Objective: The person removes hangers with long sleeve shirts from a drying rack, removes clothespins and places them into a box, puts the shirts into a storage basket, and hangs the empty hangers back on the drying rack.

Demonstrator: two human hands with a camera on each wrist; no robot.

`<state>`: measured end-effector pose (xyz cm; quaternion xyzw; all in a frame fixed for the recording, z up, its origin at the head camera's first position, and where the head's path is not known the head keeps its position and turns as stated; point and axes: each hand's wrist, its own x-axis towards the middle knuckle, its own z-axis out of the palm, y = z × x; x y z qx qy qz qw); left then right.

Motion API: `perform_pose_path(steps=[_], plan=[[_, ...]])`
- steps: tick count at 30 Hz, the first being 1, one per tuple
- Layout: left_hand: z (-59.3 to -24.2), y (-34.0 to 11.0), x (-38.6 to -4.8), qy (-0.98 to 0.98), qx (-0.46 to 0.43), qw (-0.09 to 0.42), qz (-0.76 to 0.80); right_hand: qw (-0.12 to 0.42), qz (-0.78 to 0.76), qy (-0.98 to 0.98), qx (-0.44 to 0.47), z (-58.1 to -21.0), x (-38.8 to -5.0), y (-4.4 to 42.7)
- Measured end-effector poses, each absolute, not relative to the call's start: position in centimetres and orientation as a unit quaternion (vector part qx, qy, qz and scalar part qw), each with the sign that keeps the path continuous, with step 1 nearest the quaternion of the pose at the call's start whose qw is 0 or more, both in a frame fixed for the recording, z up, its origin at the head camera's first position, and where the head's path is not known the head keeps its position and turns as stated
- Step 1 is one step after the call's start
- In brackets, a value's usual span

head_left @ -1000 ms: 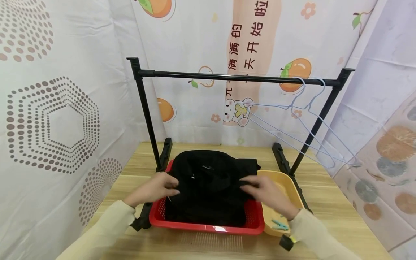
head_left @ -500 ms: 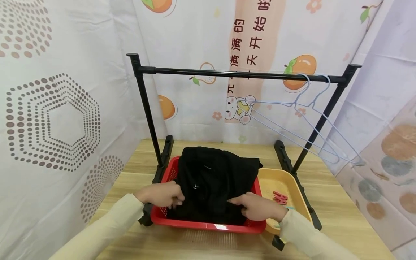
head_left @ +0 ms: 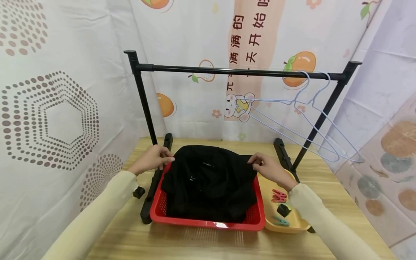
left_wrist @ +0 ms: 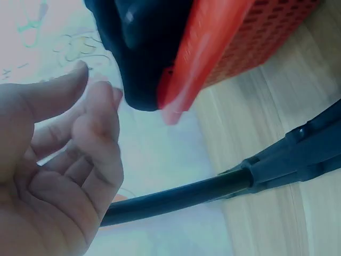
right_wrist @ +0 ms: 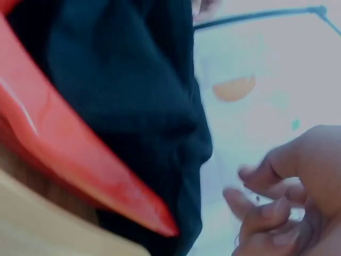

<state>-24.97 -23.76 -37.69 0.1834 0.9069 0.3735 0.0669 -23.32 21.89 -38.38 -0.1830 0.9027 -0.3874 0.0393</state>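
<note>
A heap of black clothing [head_left: 211,180] with small white lettering fills the red basket [head_left: 208,224]. My left hand [head_left: 152,159] hovers at the basket's back left corner; in the left wrist view its loosely bent fingers [left_wrist: 98,133] hold nothing and sit apart from the dark cloth [left_wrist: 141,58]. Over the right side, my right hand [head_left: 268,168] is close to the cloth's edge. The right wrist view shows a gap between its relaxed fingers [right_wrist: 266,210] and the black fabric [right_wrist: 128,80]. The exact kind of garment cannot be made out.
A black rack [head_left: 208,70] spans above the basket, its feet on either side. Two light blue hangers [head_left: 294,103] hang at its right. A yellow tray [head_left: 269,225] beside the basket holds red clothespins [head_left: 279,196] and a teal clothespin [head_left: 281,221]. Patterned curtains enclose the wooden table.
Both hands have moved from the front of the clothing up and outward toward the back corners. The black cloth is spread wider and its folds have shifted. The basket stays in place.
</note>
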Motion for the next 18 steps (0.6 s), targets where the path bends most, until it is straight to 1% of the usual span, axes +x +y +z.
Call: perform_pose_path(steps=[2,4,7,9,14,18], plan=[[-37.9,-23.6,-25.9,0.913,0.159,0.077,0.368,0.029,-0.351,0.922,-0.164,-39.0,-24.7,21.7],[-38.2,-23.2,-26.7,0.919,0.145,0.09,0.355,0.016,-0.295,0.941,-0.164,-39.7,-25.9,21.3],[-38.4,-22.5,-27.4,0.923,0.139,0.106,0.344,-0.002,-0.229,0.959,-0.166,-40.7,-26.8,20.6],[-38.6,-22.2,-27.8,0.925,0.141,0.109,0.336,-0.012,-0.211,0.962,-0.171,-41.0,-27.1,20.3],[-38.9,-22.1,-28.4,0.93,0.153,0.084,0.322,-0.028,-0.217,0.961,-0.168,-41.2,-27.9,20.4],[-39.2,-22.2,-28.8,0.929,0.155,0.063,0.331,-0.058,-0.211,0.96,-0.175,-41.2,-28.3,20.4]])
